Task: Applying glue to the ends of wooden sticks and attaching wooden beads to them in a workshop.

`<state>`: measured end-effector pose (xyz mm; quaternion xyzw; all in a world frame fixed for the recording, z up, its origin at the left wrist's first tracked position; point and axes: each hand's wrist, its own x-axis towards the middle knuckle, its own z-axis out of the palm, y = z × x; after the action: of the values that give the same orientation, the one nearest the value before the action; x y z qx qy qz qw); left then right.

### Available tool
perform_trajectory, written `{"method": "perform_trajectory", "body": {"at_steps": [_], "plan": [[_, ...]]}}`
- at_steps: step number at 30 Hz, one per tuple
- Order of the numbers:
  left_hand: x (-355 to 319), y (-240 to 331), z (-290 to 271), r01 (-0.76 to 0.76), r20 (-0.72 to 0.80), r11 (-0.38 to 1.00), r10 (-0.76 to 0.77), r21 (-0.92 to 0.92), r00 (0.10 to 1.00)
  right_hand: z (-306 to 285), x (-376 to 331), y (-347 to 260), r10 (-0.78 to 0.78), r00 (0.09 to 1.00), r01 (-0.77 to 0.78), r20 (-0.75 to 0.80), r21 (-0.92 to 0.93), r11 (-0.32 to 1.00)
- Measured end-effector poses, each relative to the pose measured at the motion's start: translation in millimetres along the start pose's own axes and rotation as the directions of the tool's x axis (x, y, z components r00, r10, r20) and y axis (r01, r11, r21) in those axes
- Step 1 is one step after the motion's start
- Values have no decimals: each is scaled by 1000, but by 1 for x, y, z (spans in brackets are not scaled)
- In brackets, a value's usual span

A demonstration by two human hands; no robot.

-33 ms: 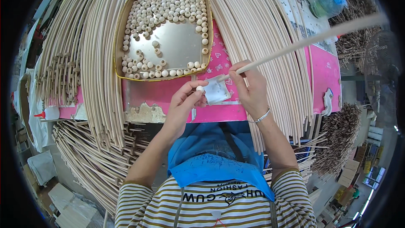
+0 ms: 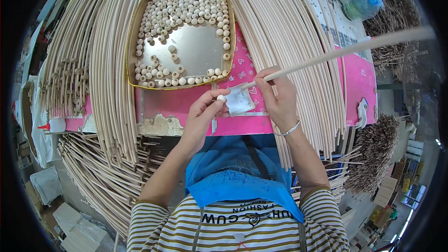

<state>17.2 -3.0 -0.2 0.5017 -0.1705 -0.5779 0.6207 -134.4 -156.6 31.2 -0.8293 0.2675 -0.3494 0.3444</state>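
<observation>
The left hand (image 2: pixel 201 112) pinches a wooden bead (image 2: pixel 221 98) in its fingers; the right hand (image 2: pixel 279 97) grips a long pale rod (image 2: pixel 345 51), its tip over a small white dish (image 2: pixel 240 102) on the desk (image 2: pixel 186 105).

pink-topped table (image 2: pixel 359 79) | cardboard boxes (image 2: pixel 70 224) on floor | bright daylight

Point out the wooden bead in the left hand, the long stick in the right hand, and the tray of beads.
wooden bead (image 2: pixel 221 98), head view, its rounded side at the fingertips
long stick (image 2: pixel 336 54), head view, mid-shaft
tray (image 2: pixel 131 42), head view, left rim
</observation>
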Motion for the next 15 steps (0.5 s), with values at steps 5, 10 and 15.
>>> {"method": "perform_trajectory", "body": {"at_steps": [5, 10, 15], "plan": [[7, -10, 5, -128, -37, 988, 132, 90, 991, -10, -4, -1, 43, 999, -40, -32, 86, 995], [13, -14, 5, -246, -43, 952, 258, 182, 965, -20, -13, -10, 138, 985, -101, -101, 307, 946], [13, -8, 13, -139, -79, 980, 151, 143, 985, -25, -16, -17, 188, 967, -95, -169, 446, 890]]}}
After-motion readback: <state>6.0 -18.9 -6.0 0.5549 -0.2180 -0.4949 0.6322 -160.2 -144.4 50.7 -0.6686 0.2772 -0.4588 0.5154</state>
